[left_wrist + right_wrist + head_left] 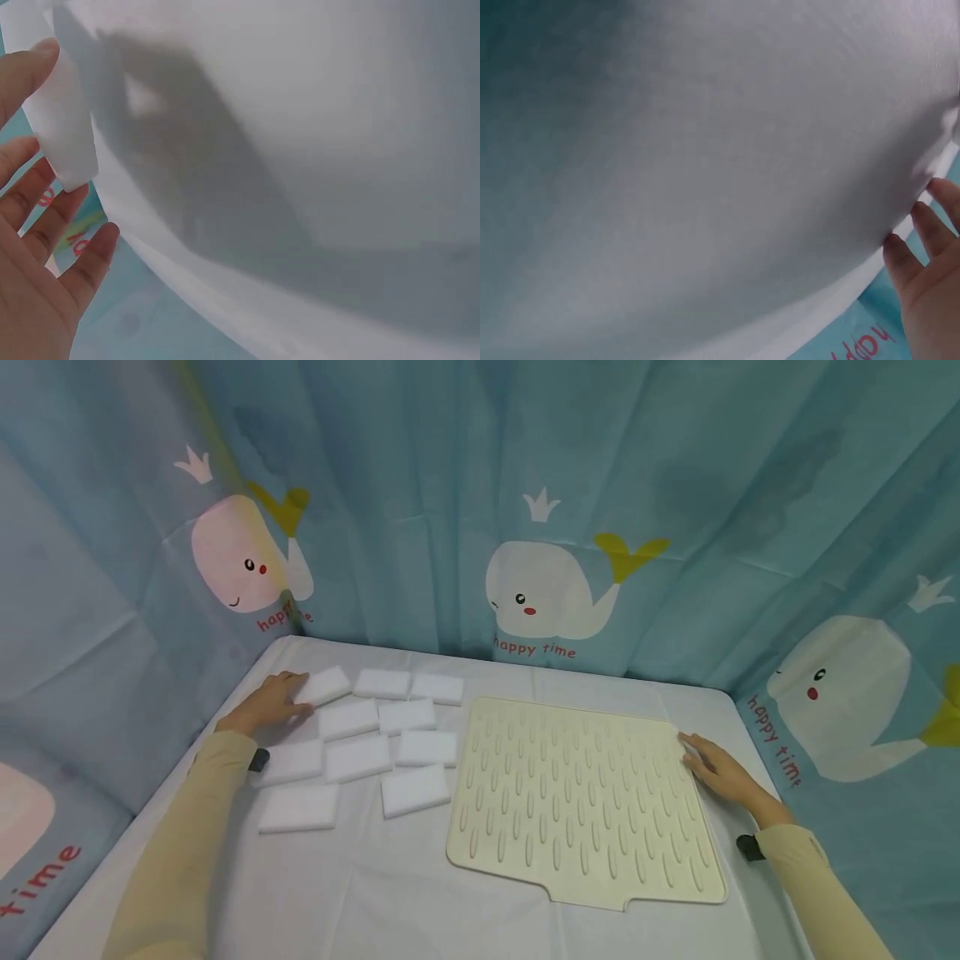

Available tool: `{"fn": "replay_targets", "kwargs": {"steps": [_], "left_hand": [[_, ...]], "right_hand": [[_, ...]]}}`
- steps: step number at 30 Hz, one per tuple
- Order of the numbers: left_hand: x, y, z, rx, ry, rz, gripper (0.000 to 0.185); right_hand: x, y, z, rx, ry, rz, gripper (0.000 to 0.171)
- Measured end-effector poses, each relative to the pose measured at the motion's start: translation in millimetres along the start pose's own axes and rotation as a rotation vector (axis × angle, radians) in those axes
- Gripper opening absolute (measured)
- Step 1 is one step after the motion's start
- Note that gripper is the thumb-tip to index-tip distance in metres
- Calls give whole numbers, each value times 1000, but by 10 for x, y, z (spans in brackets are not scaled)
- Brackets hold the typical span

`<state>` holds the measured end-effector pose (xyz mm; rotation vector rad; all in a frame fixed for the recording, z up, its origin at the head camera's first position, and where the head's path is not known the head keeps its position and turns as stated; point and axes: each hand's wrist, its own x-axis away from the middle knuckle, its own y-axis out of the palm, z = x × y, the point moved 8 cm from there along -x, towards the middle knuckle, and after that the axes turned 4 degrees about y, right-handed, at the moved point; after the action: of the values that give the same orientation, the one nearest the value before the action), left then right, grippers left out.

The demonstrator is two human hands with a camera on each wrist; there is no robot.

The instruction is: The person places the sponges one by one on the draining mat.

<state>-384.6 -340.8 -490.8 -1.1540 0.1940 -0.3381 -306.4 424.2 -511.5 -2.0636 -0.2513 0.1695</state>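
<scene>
Several white sponge blocks (358, 758) lie in rows on the left of the table. My left hand (279, 698) reaches the far-left block (325, 684), which sits slightly askew. In the left wrist view that white block (66, 127) is held between the thumb above and the fingers (46, 219) below. A cream ribbed mat (581, 797) lies on the right half of the table. My right hand (711, 763) rests flat on the mat's right edge, fingers straight. In the right wrist view only its fingers (904, 259) show against a blurred white surface.
A white cloth covers the table (360, 893). Blue whale-print curtains (540, 510) close in the back and both sides, right at the table's edges. Bare cloth lies in front of the sponge blocks and the mat.
</scene>
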Motion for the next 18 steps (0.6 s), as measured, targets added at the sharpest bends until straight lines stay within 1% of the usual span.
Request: {"fn": "replay_targets", "kwargs": {"steps": [3,5,9,13,18], "left_hand": [[-36,-31,41,1,3,4,78],[-70,-54,74,11,-10,7,78],[-156,-75,197,23,-25,4,78],[-229,-64,366,3,2,0,76],[-278,-65,537,-20,44,16,73]], "right_hand": [[2,9,18,16,3,-5,55],[4,3,24,33,12,-12,55],[18,4,40,61,39,-34,56],[32,16,52,64,41,-39,56],[39,42,38,49,16,-23,55]]}}
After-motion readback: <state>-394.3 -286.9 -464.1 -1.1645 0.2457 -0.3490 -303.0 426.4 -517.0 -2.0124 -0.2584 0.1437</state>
